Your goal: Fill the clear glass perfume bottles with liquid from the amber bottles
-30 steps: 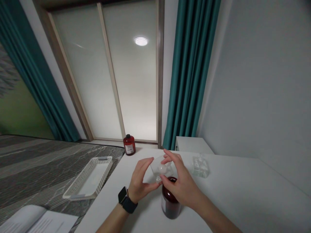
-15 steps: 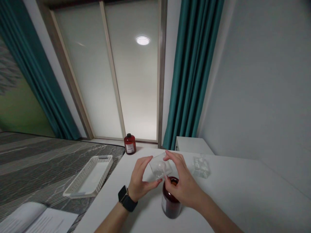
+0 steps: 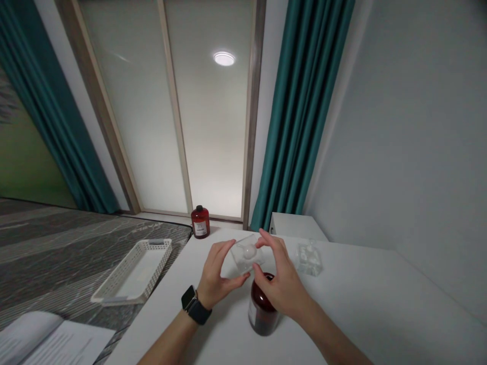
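Between my two hands, above the white table, is a small clear square container (image 3: 243,258) with a rounded part in its middle. My left hand (image 3: 217,278), with a dark watch on the wrist, grips its left side between thumb and fingers. The fingertips and thumb of my right hand (image 3: 279,276) press on its right side. Just below my right hand a brown bottle (image 3: 262,319) with a pale label stands upright, its top partly hidden by the hand. To the right stands another clear, faceted square glass piece (image 3: 309,259).
A red-brown bottle with black cap (image 3: 200,223) stands at the table's far left corner. Left of the table (image 3: 365,304), a white basket (image 3: 140,271) and an open book (image 3: 64,339) lie on a grey patterned surface. A white cabinet (image 3: 299,227) is behind.
The view has shifted slightly, so the scene sits a little further left. The right thumb has moved a little up and left against the clear container; both hands still hold it.
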{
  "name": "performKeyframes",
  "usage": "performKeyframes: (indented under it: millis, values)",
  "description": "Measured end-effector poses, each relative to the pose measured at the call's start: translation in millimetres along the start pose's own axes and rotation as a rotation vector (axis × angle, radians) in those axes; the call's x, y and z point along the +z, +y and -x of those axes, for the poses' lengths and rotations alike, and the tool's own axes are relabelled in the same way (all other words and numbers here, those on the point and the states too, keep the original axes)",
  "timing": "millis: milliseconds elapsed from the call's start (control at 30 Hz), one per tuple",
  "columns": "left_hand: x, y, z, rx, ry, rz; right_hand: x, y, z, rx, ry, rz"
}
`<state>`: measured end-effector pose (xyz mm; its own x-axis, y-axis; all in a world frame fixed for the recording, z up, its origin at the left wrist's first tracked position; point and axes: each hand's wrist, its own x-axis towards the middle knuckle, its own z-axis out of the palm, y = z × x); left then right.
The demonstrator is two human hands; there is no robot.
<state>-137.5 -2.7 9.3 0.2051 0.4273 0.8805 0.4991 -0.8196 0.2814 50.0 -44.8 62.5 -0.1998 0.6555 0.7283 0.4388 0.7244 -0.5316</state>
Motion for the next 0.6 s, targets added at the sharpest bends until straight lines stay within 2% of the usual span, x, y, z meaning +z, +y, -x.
performKeyframes:
  millis: [100, 267, 400, 533, 600]
  values:
    - [-0.3, 1.4, 0.2, 0.005, -0.007, 0.004, -0.2, -2.2, -0.8, 0.028, -0.034, -0.044]
    - [-0.5, 3.5, 0.3, 0.01, 0.009, 0.007, -1.6, -1.3, -1.1, 0.108, -0.002, -0.067]
    - [-0.5, 3.7, -0.4, 0.028, 0.019, 0.015, -1.6, 0.2, 0.5, 0.126, -0.067, -0.149]
    - [-1.5, 1.9, -0.9, -0.01, 0.062, -0.015, 0.4, 2.3, 2.8, 0.128, -0.007, -0.15]
    - [-1.7, 0.8, -0.6, -0.015, 0.058, -0.017, 0.9, 2.6, 3.1, 0.121, -0.021, -0.136]
